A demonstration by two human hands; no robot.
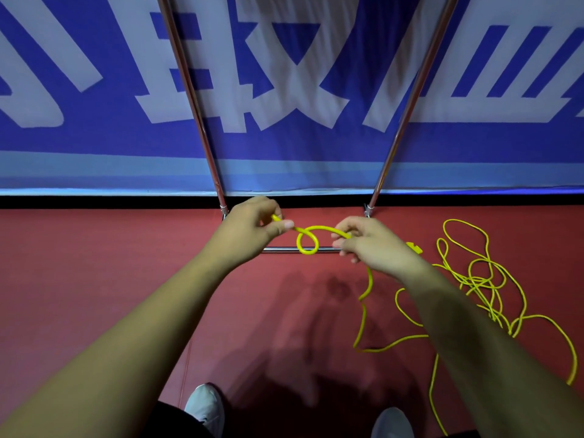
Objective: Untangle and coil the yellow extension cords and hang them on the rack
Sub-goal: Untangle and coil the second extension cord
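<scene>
A yellow extension cord (pixel 308 240) stretches between both hands and forms one small loop in the middle. My left hand (pixel 252 229) pinches its end between thumb and fingers. My right hand (pixel 369 245) grips the cord on the other side of the loop. From there the cord drops to the red floor and runs into a loose tangle (pixel 480 279) at the right. A yellow plug block (pixel 414 247) peeks out behind my right wrist. The metal rack (pixel 202 121) stands ahead, its two poles rising from a low base bar (pixel 281 249) just beyond my hands.
A blue banner (pixel 284 74) with large pale characters hangs behind the rack, down to a black strip at floor level. My two light shoes (pixel 205 406) show at the bottom edge. Red carpet (pixel 94 263) spreads to the left.
</scene>
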